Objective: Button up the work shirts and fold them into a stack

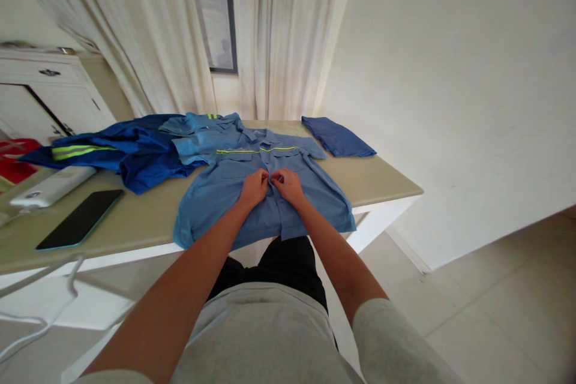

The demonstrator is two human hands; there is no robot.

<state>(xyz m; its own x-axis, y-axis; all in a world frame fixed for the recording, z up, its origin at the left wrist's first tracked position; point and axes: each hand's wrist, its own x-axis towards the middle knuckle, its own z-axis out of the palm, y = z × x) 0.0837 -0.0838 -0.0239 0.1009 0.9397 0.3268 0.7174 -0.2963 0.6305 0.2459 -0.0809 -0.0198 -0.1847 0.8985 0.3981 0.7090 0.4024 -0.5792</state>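
Head view: a light-blue, short-sleeved woven-cloth shirt (200,204) with a thin yellow line across its chest was spread face up on a beige-topped, white-edged worktop (391,181). Its collar was pointed to the far side and its hem was laid over the near edge, an arrangement by which the front placket was presumably kept within easy reach.

The grip of the bare left hand (255,185) was closed, thumb against fingers, at the placket about halfway down the shirt; the grip of the bare right hand (288,185) was closed likewise, just beside it. Cloth seemed to be pinched in both, likely so that the front could be controlled from either side at once. Whether a button was held could not be told, as the fingertips were too small and partly hidden.

Beyond the right sleeve, a flat, folded, dark-blue cloth garment (338,136) was placed, apparently where it would not be disturbed. To the left, a heaped, bright-blue cloth garment (144,153) with a yellow-and-silver band was set, with a rumpled, light-blue cloth garment (202,125) beside the shirt. A flat, black-faced rectangular device (80,219) and a white, oblong box-like object (53,186) were kept well apart from the shirt, perhaps to leave its cloth unobstructed.
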